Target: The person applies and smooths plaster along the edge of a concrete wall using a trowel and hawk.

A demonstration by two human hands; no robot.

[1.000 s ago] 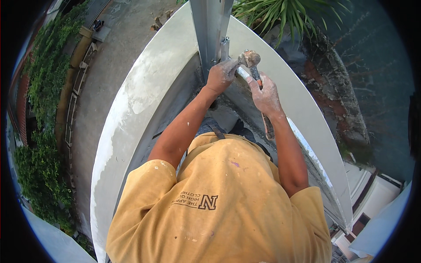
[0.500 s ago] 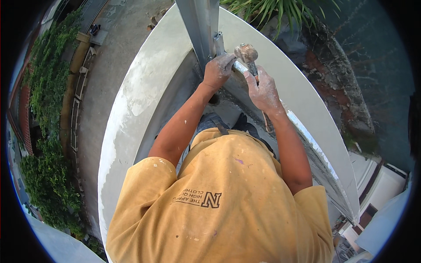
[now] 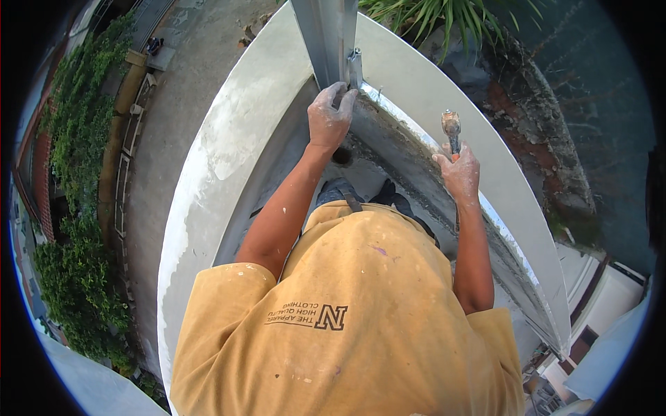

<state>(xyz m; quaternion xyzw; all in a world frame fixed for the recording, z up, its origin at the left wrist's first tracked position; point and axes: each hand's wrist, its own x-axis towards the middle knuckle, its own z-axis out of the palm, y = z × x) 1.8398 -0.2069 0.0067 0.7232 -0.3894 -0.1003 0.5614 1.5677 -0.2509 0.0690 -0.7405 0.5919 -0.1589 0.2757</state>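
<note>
My right hand (image 3: 460, 173), dusted with white, is wrapped round the handle of a hammer (image 3: 451, 125). The hammer head points up and away, above the right-hand ledge. My left hand (image 3: 330, 119) is at the foot of a grey metal post (image 3: 333, 41), fingertips bent together against its base. Whatever those fingers pinch is too small or hidden to make out. Just right of the fingertips, a short metal piece (image 3: 355, 68) stands upright against the post.
A pale, curved, pointed ledge (image 3: 208, 145) surrounds me, with a metal strip (image 3: 503, 225) along its right inner edge. A dark round hole (image 3: 341, 156) lies in the recessed floor. Far below are a paved lane (image 3: 163, 139), trees (image 3: 80, 277) and a spiky plant (image 3: 437, 17).
My right hand has swung the hammer right and back, away from the post. The left hand stays by the post's foot, slightly further left, with its fingers turned differently.
</note>
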